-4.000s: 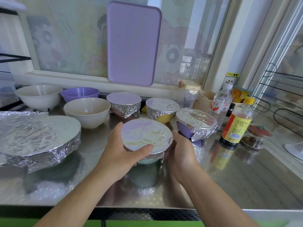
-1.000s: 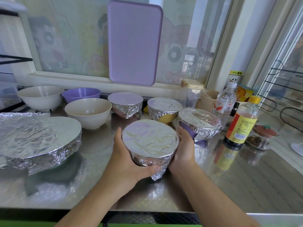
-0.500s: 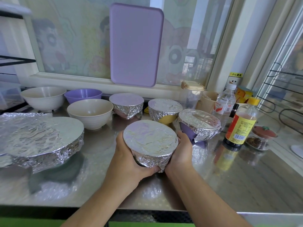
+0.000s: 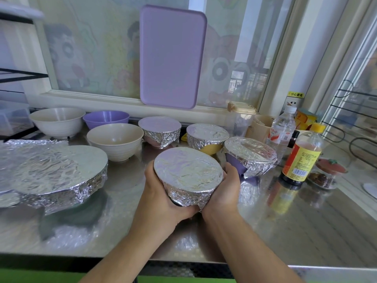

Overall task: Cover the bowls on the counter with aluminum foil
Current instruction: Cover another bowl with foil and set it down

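Foil-wrapped bowl (image 4: 187,176): held above the steel desk (image 4: 306,221), tilted toward the camera, foil drawn flat across its mouth and crumpled down its sides. Left hand (image 4: 161,197) cups its left side and underside, fingers curled beneath; right hand (image 4: 224,186) wraps its right side, thumb by the rim. Behind the held bowl, three more foil-covered bowls: a pinkish one (image 4: 160,131) to the rear left, a yellow one (image 4: 207,138) directly behind, a purple one (image 4: 250,156) just beside it on the right, close to the right hand. Left of the held bowl: an uncovered cream bowl (image 4: 115,140), a second cream bowl (image 4: 57,121) further back, an uncovered purple bowl (image 4: 106,118) between them at the rear. Far left of the held bowl: a large foil-covered dish (image 4: 61,172). Right of the held bowl: a dark sauce bottle (image 4: 302,158), a clear water bottle (image 4: 282,131). Behind, against the window: a purple board (image 4: 172,56).
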`<move>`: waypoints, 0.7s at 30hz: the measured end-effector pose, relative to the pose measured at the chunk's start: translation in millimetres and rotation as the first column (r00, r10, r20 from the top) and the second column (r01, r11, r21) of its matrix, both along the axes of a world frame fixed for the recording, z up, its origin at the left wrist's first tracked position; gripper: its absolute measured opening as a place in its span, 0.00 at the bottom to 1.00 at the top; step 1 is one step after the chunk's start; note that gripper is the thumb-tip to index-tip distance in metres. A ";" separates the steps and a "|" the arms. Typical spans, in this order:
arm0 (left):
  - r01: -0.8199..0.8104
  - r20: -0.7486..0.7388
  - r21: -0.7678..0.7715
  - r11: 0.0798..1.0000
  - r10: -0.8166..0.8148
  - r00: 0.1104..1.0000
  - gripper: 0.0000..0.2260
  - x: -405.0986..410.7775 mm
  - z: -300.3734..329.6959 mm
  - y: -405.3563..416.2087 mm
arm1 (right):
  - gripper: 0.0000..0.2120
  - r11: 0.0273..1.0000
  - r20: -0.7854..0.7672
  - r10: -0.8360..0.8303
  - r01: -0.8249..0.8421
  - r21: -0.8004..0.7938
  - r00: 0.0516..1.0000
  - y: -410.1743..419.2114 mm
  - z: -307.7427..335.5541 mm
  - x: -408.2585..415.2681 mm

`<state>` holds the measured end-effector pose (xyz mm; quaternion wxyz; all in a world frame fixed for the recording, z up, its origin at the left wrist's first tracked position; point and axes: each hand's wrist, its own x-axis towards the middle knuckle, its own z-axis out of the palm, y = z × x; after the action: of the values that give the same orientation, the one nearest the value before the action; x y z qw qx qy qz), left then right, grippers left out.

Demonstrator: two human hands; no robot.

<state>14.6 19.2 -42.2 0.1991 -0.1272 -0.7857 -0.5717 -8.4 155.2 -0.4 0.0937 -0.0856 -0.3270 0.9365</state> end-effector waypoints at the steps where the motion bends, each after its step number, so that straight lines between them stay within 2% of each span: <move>1: 0.000 0.002 0.003 1.000 0.000 1.000 0.58 0.3 0.5 0.3 | 0.32 1.000 0.000 -0.008 0.008 -0.005 1.000 -0.3 -0.2 -0.1; 7: 0.048 0.050 -0.020 0.999 -0.047 0.998 0.57 -0.8 -1.7 -2.3 | 0.26 0.999 0.043 -0.043 0.043 0.015 0.998 0.5 -1.6 0.1; 12: 0.138 0.073 -0.075 0.988 -0.133 0.988 0.64 -0.8 -1.3 -4.0 | 0.21 0.997 0.049 -0.057 0.055 0.045 0.997 6.6 0.2 -0.5; 17: 0.079 0.051 -0.030 0.996 -0.077 0.996 0.66 -2.0 -4.1 1.4 | 0.20 0.995 0.057 -0.041 0.036 0.090 0.998 -1.6 -3.3 -1.6; 21: 0.053 0.044 -0.058 0.997 -0.051 0.998 0.62 -0.4 -4.4 -1.2 | 0.16 0.993 0.038 -0.063 0.059 0.103 0.997 -2.8 -1.6 -1.7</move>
<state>14.2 18.0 -46.6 0.1633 -0.1413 -0.8029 -0.5557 -10.1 152.4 -2.0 0.1196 -0.1098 -0.3733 0.9134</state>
